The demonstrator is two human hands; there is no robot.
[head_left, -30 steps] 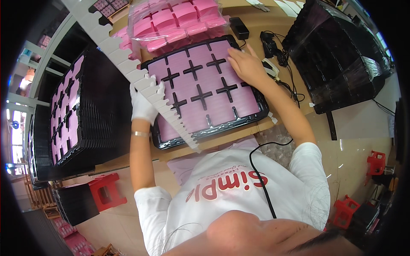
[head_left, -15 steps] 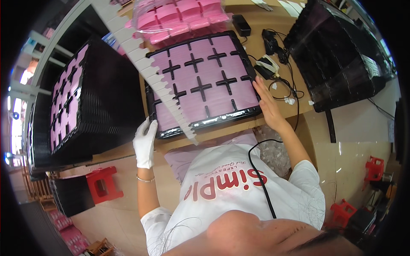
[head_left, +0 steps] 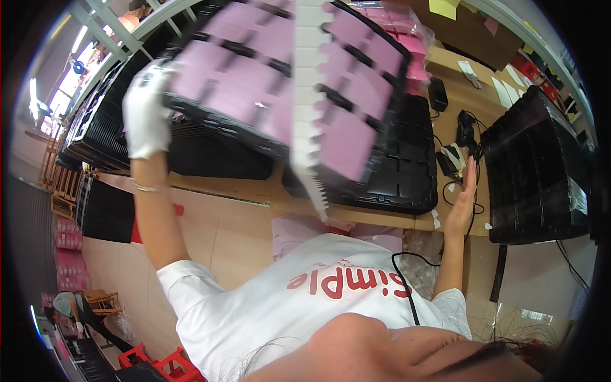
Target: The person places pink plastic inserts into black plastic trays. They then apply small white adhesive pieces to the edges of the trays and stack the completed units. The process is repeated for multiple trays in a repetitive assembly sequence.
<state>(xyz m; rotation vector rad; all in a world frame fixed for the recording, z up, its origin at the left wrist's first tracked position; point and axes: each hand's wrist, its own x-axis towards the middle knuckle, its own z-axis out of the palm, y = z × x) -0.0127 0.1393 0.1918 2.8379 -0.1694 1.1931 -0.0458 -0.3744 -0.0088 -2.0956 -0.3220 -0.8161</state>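
while the gloved left hand (head_left: 145,118) grips the lifted pink-filled tray (head_left: 280,83), fingers closed on its edge, the right hand (head_left: 463,200) rests open-fingered, empty, on the surface (head_left: 471,102).

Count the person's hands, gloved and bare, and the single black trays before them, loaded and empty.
Gloved left hand, gripping the loaded tray: 1
Bare right hand, open: 1
Loaded tray, filled with pink pieces, lifted: 1
Empty tray, flat on the bench: 1
Total: 4
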